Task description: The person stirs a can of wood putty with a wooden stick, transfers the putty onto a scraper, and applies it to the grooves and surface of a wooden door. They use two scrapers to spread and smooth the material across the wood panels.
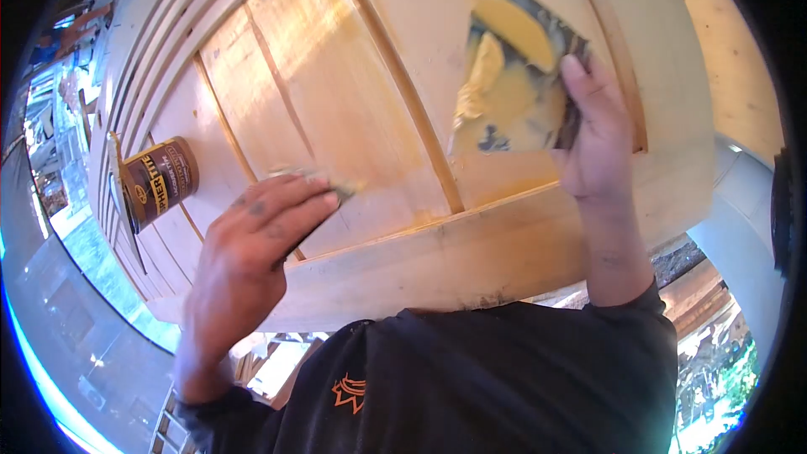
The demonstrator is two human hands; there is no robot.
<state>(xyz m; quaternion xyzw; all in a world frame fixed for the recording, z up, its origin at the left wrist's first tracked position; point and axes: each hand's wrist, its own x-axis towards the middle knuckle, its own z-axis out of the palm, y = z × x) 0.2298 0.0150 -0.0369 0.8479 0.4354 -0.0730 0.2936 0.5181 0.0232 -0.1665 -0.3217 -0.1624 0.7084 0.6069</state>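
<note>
From here I count one labelled can (164,175), one board (556,122) smeared with yellowish paste (514,25), one small flat tool (344,192) and one large wooden panel (504,244).

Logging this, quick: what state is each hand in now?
Left hand: closed on a thin flat tool, mostly hidden.
Right hand: closed on the edge of a paste-smeared board.

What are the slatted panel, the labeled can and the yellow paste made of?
Panel: wood, seemingly unpainted; grain shows through a pale surface.
Can: metal or plastic, can't tell; brown, printed label.
Paste: probably wood filler; thick, opaque, matte-looking smears and ridges.
</note>
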